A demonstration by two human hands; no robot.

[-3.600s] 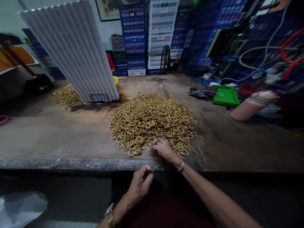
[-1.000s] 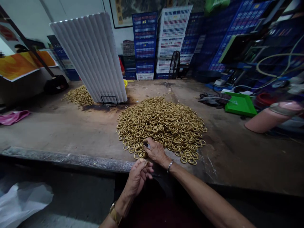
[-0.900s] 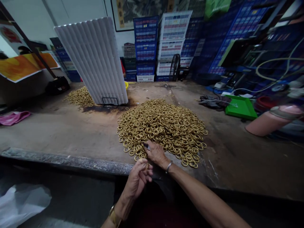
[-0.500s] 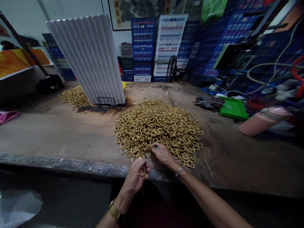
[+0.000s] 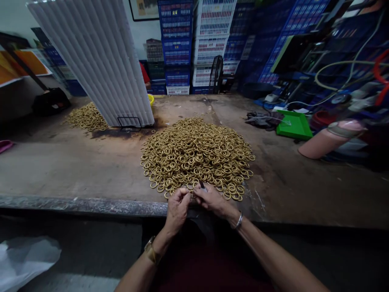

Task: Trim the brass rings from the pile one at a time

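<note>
A wide heap of brass-coloured rings (image 5: 197, 154) lies on the table before me. At the heap's near edge, my left hand (image 5: 178, 209) is closed in a pinch, and the ring at its fingertips is mostly hidden. My right hand (image 5: 214, 199) almost meets it, its fingers wrapped round a small tool (image 5: 202, 186). A dark, narrow end and a greyish part of this tool show above the fingers; its exact kind I cannot make out. Both hands are above the table's front edge.
A tall ridged white panel (image 5: 91, 61) leans in a black wire stand (image 5: 129, 123), with a second ring pile (image 5: 86, 117) behind. At right are a green tray (image 5: 294, 125) and a pink cylinder (image 5: 330, 140). Stacked crates (image 5: 178, 52) line the back; a red sleeve (image 5: 144, 75) shows past the panel.
My left hand has turned and come up to my right hand, and the ring that showed in its fingers is now mostly covered. The view has tipped downward.
</note>
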